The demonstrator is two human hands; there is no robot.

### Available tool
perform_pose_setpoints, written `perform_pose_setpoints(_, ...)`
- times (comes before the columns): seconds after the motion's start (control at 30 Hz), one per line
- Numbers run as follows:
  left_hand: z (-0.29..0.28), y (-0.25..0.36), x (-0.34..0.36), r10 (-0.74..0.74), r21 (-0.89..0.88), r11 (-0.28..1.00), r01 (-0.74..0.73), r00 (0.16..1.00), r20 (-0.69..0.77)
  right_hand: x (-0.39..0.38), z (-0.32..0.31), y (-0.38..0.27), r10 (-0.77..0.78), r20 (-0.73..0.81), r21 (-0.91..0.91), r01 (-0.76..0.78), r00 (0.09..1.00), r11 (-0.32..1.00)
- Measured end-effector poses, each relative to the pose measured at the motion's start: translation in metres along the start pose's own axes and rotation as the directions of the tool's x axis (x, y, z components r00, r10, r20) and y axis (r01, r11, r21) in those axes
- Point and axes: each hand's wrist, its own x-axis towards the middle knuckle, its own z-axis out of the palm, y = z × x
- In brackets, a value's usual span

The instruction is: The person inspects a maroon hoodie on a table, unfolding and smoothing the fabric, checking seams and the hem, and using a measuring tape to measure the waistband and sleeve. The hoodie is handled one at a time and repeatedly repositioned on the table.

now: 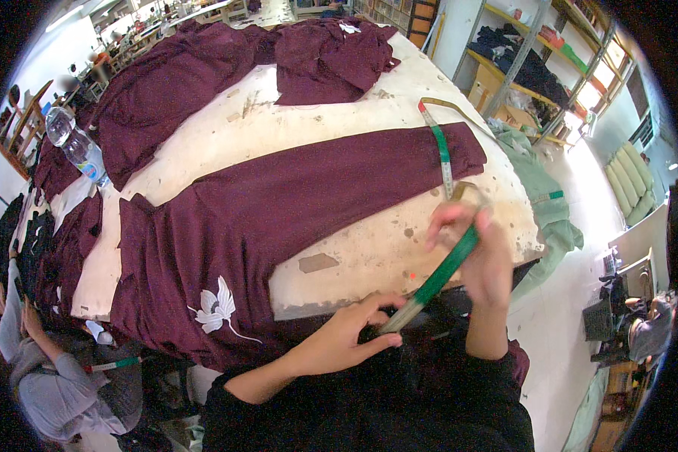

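A maroon garment (279, 188) lies spread on the pale table, its long narrow part pointing right and a white flower (217, 307) near its front edge. In front of me a tape measure (450, 264), green and whitish, stretches between my two hands. Thumb and fingers of my left hand (339, 335) pinch its lower stretch. Higher up, my right hand (490, 260) has its fingers curled on the tape; motion blurs them a little. Beyond that hand the tape loops across the garment's right end, with a red piece at its far tip.
More maroon garments (173, 83) lie along the table's far side. A plastic bottle (79, 147) stands at the left. Another person (68, 384) is at the left front corner. Green cloth (542, 203) hangs by the right edge, before a loaded shelf rack (527, 53).
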Motion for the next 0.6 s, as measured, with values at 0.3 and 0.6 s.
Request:
perform_pose_setpoints(0.3,-0.063,0.039,-0.013,-0.194,-0.202,0.964,0.171,0.976,-0.095,0.123,-0.114,-0.076,-0.308,-0.051,-0.660,0.199,0.950,0.724)
perform_pose_setpoints(0.6,-0.183,0.055,-0.051,0.003,0.185,0.968,0.168,0.731,-0.682,0.165,-0.177,-0.087,-0.094,-0.167,-0.312,0.038,0.981,0.949)
